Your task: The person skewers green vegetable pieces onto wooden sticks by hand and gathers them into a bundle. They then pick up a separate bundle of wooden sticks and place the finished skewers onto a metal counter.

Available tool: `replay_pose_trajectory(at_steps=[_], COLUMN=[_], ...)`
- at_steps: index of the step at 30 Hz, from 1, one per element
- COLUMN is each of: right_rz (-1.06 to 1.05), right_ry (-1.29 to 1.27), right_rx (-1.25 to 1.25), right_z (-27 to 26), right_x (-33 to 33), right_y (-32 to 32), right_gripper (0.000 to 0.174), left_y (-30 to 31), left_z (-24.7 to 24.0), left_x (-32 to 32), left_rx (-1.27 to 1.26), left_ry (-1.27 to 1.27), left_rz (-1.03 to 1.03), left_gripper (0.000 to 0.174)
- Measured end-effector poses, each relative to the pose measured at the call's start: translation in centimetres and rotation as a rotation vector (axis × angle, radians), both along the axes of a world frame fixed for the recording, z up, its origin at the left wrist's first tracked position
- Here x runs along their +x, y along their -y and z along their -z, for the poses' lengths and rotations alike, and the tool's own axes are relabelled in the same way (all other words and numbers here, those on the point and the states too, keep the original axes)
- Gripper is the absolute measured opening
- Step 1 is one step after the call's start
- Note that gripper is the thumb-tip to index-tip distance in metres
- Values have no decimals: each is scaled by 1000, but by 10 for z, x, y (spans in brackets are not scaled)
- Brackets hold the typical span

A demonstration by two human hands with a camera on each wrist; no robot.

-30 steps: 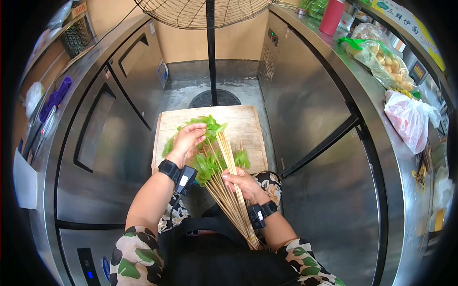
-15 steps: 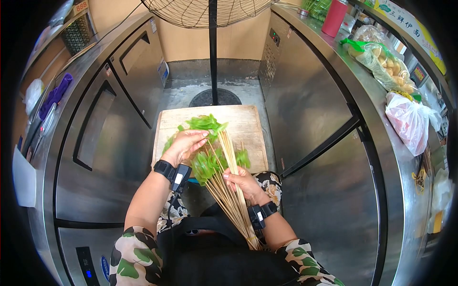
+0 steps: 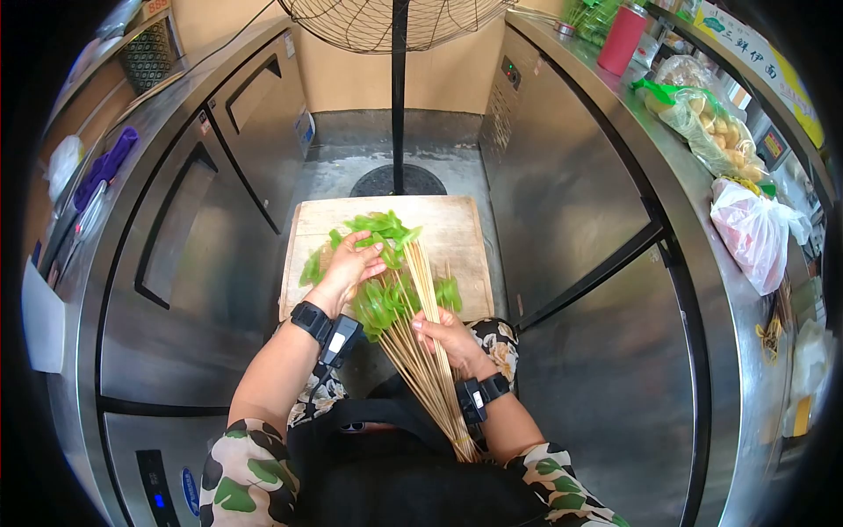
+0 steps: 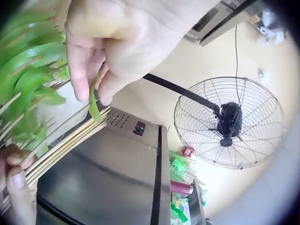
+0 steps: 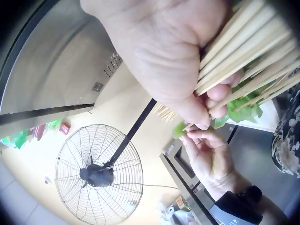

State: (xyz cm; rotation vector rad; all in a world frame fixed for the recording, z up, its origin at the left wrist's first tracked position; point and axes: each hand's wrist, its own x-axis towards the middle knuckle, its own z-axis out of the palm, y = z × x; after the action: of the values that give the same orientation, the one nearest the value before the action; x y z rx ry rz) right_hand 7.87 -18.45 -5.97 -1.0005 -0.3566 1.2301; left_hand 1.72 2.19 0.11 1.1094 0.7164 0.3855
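My right hand grips a bundle of thin bamboo skewers, their bare tips pointing away from me over the board. Between thumb and fingers, my left hand pinches a thin green vegetable slice. In the left wrist view this slice is at the tip of one skewer, beside the bare ends of the others. Skewers threaded with folded green slices lie below the left hand, their sticks running down toward my lap. More loose green slices lie on the wooden board, partly behind the left hand.
Steel refrigerated counters flank me, one on the left and one on the right. A black-poled fan stands beyond the board. On the right counter are a red bottle, bagged food and a white plastic bag.
My left hand dips slightly toward me, then lifts a little back up beside the skewer tips. My right hand keeps its grip on the bundle in nearly the same place.
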Motion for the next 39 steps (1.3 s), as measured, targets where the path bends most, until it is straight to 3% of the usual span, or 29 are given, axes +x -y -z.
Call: replay_pose_trajectory(at_steps=[9,27,39], right_rz=[-15,8,78], right_ry=[-32,-3,85], right_rx=[-1,-1,-39], right_z=[0,3,4], right_x=[0,0,-4], right_y=[0,2,1], right_gripper=[6,6,6], left_y=[-8,11,27], left_z=[10,10,38], left_x=[3,8,-7], left_rx=[64,462,302], left_ry=[35,100,-39], left_rz=[32,96,236], left_gripper=[13,12,16])
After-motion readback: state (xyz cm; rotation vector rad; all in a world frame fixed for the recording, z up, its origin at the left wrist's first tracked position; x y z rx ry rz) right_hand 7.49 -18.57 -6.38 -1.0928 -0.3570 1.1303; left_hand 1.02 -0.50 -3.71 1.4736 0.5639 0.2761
